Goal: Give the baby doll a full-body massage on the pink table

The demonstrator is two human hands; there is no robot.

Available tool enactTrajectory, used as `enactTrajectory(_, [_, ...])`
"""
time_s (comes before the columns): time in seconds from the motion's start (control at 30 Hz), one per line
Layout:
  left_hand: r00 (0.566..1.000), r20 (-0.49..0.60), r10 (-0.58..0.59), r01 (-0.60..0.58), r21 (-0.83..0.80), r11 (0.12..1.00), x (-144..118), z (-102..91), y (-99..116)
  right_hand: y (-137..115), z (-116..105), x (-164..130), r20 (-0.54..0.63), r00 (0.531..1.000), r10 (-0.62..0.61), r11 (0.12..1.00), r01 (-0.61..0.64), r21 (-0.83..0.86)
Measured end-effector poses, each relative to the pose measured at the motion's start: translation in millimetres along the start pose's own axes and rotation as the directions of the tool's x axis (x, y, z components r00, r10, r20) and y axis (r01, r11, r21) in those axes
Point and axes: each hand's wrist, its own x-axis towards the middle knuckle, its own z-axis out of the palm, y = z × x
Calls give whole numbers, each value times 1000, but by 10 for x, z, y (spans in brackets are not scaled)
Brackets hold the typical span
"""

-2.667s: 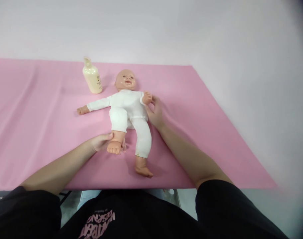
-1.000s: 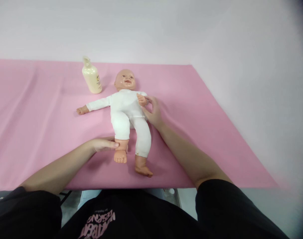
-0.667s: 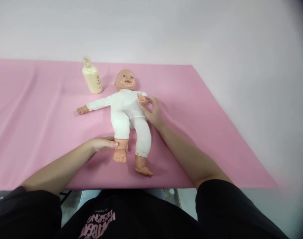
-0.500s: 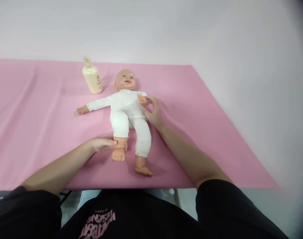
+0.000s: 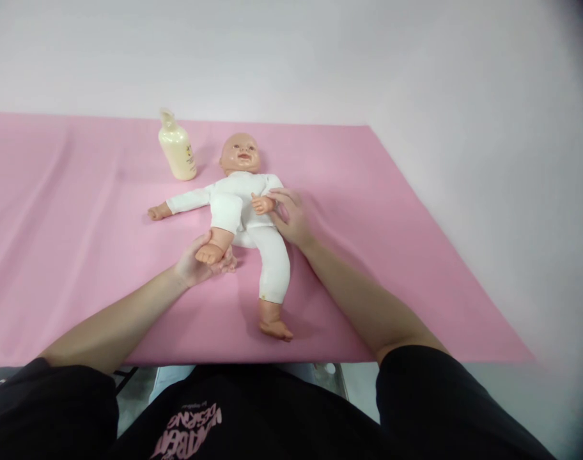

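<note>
A baby doll (image 5: 243,198) in a white suit lies on its back on a pink cloth (image 5: 80,243), head away from me. My left hand (image 5: 195,262) cups the bare foot of the doll's leg on my left and holds that leg bent up toward its body. My right hand (image 5: 291,220) holds the doll's small hand and forearm across its chest. The doll's other arm lies stretched out to my left. Its other leg lies straight toward me.
A cream pump bottle (image 5: 177,148) stands upright on the cloth just left of the doll's head. The cloth's near edge (image 5: 296,361) runs along the table front, close to my body. A pale wall stands behind.
My left hand has pushed the doll's left-side leg from nearly straight to bent, the foot moving up toward its body. My right hand has drawn the doll's arm further across its chest.
</note>
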Motion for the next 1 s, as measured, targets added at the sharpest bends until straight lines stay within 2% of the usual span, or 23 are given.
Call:
enactTrajectory(0.17, [997, -63, -48, 44, -71, 997, 36, -23, -1, 17, 0, -3, 58, 998, -33, 999, 36, -39])
enactTrajectory(0.33, [996, -70, -51, 47, -53, 997, 39, -6, 10, 13, 5, -2, 58, 998, -23, 1000, 23, -7])
enactTrajectory(0.5, [1000, 3, -3, 3, -5, 1000, 24, -5, 5, 6, 2, -4, -18, 1000, 8, 997, -6, 82])
enactTrajectory(0.63, [990, 139, -21, 11, 71, 997, -1, -12, -14, 74, 40, -8, -114, 986, 122, 974, -96, 207])
enactTrajectory(0.73, [946, 303, -111, 66, 157, 985, -35, -21, -25, 152, 91, -4, -186, 950, 250, 926, -178, 332])
enactTrajectory(0.83, [848, 437, -300, 191, 276, 942, -81, -13, -6, 212, 113, 24, -217, 903, 370, 859, -244, 451])
enactTrajectory(0.93, [753, 490, -440, 253, 402, 880, -113, 11, 42, 261, 96, 53, -243, 841, 484, 781, -291, 552])
enactTrajectory(1.0, [731, 485, -480, 248, 467, 849, -118, 13, 69, 302, 84, 55, -250, 789, 561, 721, -317, 616])
